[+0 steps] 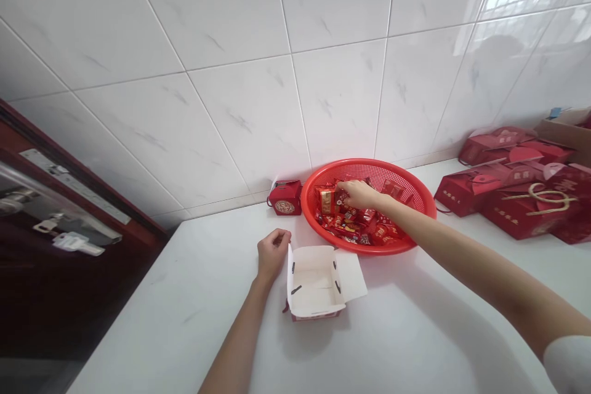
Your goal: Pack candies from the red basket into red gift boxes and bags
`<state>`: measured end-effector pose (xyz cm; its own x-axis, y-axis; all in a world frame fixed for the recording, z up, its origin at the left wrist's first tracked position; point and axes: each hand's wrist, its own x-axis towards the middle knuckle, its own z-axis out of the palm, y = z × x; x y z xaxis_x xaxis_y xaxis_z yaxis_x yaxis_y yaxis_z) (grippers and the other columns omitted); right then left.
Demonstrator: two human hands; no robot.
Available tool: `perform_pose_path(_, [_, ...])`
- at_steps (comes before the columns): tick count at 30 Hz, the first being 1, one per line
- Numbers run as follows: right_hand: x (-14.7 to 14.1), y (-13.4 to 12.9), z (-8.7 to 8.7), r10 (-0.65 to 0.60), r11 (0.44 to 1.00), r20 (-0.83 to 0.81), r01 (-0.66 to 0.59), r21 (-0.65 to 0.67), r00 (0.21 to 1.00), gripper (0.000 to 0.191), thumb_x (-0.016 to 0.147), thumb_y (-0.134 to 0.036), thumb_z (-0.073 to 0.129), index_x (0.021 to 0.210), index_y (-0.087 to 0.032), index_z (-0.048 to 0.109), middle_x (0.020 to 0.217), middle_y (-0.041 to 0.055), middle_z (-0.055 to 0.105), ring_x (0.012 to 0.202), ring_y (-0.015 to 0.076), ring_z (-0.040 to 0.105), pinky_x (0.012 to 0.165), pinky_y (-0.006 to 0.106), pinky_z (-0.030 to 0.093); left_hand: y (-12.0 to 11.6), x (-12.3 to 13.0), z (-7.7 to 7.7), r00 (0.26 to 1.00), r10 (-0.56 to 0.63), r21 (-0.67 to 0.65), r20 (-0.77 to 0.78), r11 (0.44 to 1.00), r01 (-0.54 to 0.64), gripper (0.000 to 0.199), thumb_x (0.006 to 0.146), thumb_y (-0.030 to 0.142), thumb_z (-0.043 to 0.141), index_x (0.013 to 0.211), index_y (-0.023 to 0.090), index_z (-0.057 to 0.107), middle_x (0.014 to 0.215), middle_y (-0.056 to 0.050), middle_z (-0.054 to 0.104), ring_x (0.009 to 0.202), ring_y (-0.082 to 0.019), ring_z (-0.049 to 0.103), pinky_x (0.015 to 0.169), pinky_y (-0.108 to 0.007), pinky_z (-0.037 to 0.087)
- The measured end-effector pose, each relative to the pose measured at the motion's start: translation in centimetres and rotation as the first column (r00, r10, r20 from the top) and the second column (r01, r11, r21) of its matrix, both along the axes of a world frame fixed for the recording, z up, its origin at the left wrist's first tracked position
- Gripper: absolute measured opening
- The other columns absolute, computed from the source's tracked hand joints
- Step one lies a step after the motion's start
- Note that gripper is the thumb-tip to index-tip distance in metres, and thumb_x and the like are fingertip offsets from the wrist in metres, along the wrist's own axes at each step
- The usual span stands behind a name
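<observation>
In the head view, my right hand (359, 193) is down in a red plastic basket (427, 200), its fingers pinched at the edge of a red-and-gold wrapped packet (327, 202). Several small red candy packets (351, 228) lie loose around it. My left hand (273, 252) rests on the table with curled fingers, close against the upper left corner of an open gift box (314, 286). What those fingers hold, if anything, is hidden. The box has a white inside that looks bare, red outer walls and raised flaps, one folded out to the right.
A small closed red box (285, 198) stands left of the basket by the tiled wall (240, 117). Several red gift boxes (512, 197) crowd the right side, with a cardboard carton (566, 132) behind. Keys (76, 241) hang from a dark red door at left, beyond the white table (184, 295).
</observation>
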<state>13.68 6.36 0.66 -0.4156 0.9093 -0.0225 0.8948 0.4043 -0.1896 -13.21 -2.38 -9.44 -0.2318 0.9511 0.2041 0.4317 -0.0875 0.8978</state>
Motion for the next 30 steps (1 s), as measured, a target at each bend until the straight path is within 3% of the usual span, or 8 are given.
perform_pose_path(5, [0.1, 0.0, -0.1, 0.033, 0.999, 0.015, -0.034, 0.036, 0.999, 0.051, 0.082, -0.006, 0.058, 0.132, -0.015, 0.06, 0.121, 0.014, 0.071, 0.113, 0.0299, 0.064, 0.086, 0.033, 0.046, 0.0, 0.1, 0.0, 1.0, -0.003, -0.011, 0.019, 1.0, 0.004, 0.024, 0.077, 0.042, 0.063, 0.067, 0.021, 0.066, 0.062, 0.0, 0.065, 0.066, -0.019, 0.063, 0.059, -0.027, 0.047])
perform_pose_path(13, [-0.8, -0.6, -0.3, 0.193, 0.974, 0.072, -0.2, 0.107, 0.978, 0.046, 0.075, 0.004, 0.053, 0.114, -0.015, 0.07, 0.123, 0.0151, 0.065, 0.117, 0.0303, 0.057, 0.093, 0.037, 0.04, 0.3, 0.0, -0.2, 1.0, -0.018, -0.019, 0.003, 1.0, 0.018, 0.026, 0.076, 0.045, 0.063, 0.066, 0.02, 0.066, 0.058, 0.001, 0.062, 0.061, -0.018, 0.06, 0.057, -0.027, 0.045])
perform_pose_path(21, [-1.5, -1.1, -0.8, 0.341, 0.937, 0.139, -0.347, 0.027, 0.93, 0.044, 0.075, 0.004, 0.056, 0.109, -0.017, 0.076, 0.114, 0.0127, 0.071, 0.11, 0.0272, 0.061, 0.086, 0.033, 0.042, 0.7, -0.1, -0.5, 0.997, -0.063, -0.049, -0.042, 0.997, 0.061, 0.026, 0.075, 0.044, 0.061, 0.068, 0.02, 0.068, 0.058, 0.0, 0.064, 0.059, -0.018, 0.059, 0.058, -0.028, 0.046])
perform_pose_path(26, [-1.7, -0.8, -1.3, 0.359, 0.931, 0.173, -0.365, 0.004, 0.917, 0.052, 0.075, 0.003, 0.057, 0.118, -0.02, 0.076, 0.118, 0.0131, 0.07, 0.111, 0.0272, 0.063, 0.083, 0.031, 0.044, 1.7, -0.3, 0.4, 0.989, -0.12, -0.156, -0.086, 0.982, 0.105, 0.019, 0.07, 0.038, 0.062, 0.062, 0.021, 0.068, 0.058, -0.001, 0.065, 0.058, -0.019, 0.058, 0.056, -0.028, 0.044])
perform_pose_path(30, [-1.9, -0.9, -1.7, 0.355, 0.932, 0.215, -0.361, -0.013, 0.91, 0.043, 0.079, -0.003, 0.059, 0.114, -0.018, 0.078, 0.118, 0.0157, 0.069, 0.105, 0.0278, 0.066, 0.082, 0.032, 0.047, 3.5, -0.9, 2.1, 0.965, -0.254, -0.318, -0.065, 0.922, 0.221, 0.014, 0.06, 0.033, 0.068, 0.054, 0.021, 0.066, 0.055, -0.001, 0.065, 0.052, -0.018, 0.058, 0.051, -0.027, 0.042])
